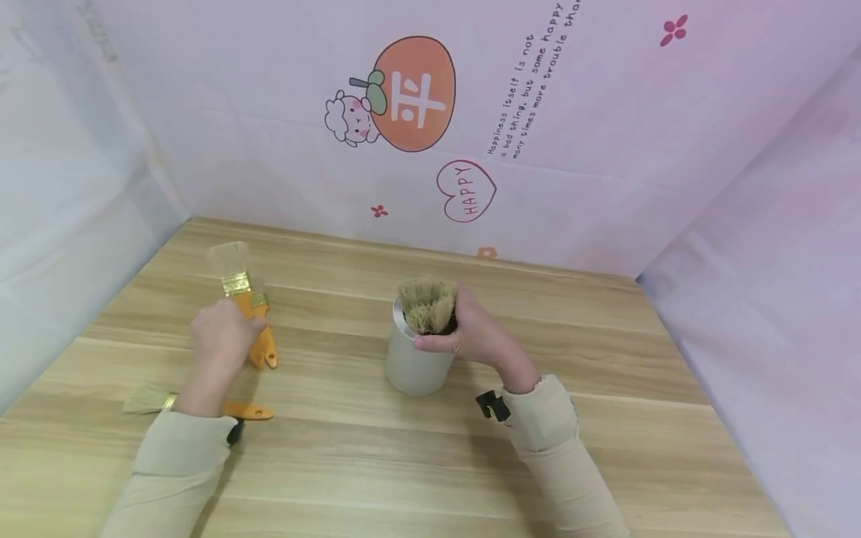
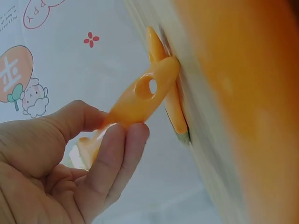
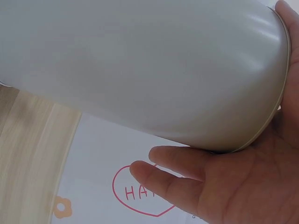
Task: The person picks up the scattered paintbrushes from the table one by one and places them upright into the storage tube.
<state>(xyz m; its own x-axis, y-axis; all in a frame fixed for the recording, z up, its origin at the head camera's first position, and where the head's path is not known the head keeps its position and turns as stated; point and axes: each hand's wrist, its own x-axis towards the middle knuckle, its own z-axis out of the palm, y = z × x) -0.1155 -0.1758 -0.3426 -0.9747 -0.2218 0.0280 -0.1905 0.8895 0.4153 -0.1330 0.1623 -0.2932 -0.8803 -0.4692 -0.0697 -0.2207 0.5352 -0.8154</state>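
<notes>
The left hand (image 1: 223, 335) pinches a brush (image 2: 132, 103) (narrow grip); the right hand (image 1: 483, 335), spread wide, holds a canister (image 1: 417, 365).

The right wrist view cuts off the pale container (image 3: 149, 70).

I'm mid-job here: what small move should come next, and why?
Probably lift the wide paintbrush toward the white canister: the left hand already pinches its orange handle, the right hand holds the canister, and bristles stick up from its mouth.
</notes>
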